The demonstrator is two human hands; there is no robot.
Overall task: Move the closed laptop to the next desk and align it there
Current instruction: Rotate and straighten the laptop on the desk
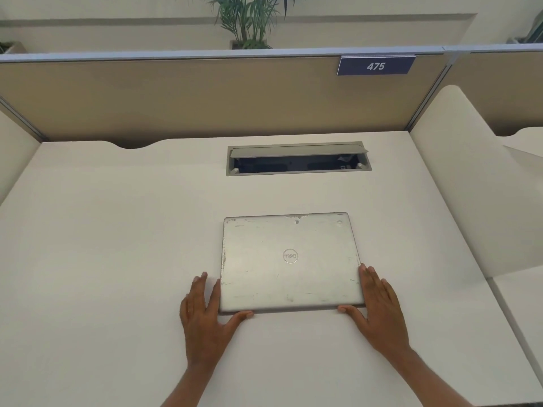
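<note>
Both flat hands, left [205,312] and right [379,306], bracket the scuffed silver laptop [289,261] on the smooth white desk [117,230].

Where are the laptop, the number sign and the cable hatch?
laptop [291,262]: head view, middle of lid.
number sign [376,66]: head view, on its digits.
cable hatch [296,150]: head view, raised flap.

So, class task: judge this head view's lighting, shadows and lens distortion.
Head view: even, soft light; faint shadows beside the laptop and both hands, left hand, right hand; wide-angle lens bows the partition top; the number sign stays legible.
</note>
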